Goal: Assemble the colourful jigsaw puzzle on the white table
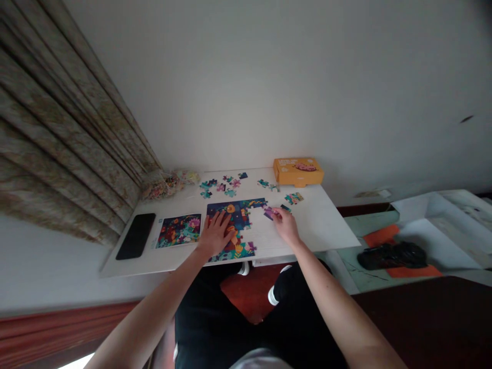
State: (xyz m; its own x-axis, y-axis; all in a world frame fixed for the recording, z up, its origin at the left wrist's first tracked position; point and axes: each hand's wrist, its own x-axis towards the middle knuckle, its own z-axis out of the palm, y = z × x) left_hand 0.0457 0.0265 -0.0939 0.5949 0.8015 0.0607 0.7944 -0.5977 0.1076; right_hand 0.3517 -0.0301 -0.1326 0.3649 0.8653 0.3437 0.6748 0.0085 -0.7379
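Below us a reddish floor [246, 292] shows between dark-trousered legs [307, 318]; past them stands a white table [319, 225], its far side at a pale wall [277, 92], with a patterned curtain [57, 102] on the left.

Both forearms reach forward over the table's near edge. The left hand [213, 237] lies palm down, fingers extended — resting on things rather than gripping. The right hand [285, 224] is bent inward, its thumb and fingertips pinched together on a purple piece [269, 212].

Under the left hand we see the partly assembled puzzle [237, 207], its right side jagged and unfilled. The purple piece is at the right hand's fingertips, just beside the puzzle's upper right end — whether they touch, we cannot tell. Left of the left hand lie a picture sheet [179, 230] and, beyond it, a black phone [136, 237]. Farther back we find loose pieces [230, 193] and, near the wall, an orange box [300, 174].
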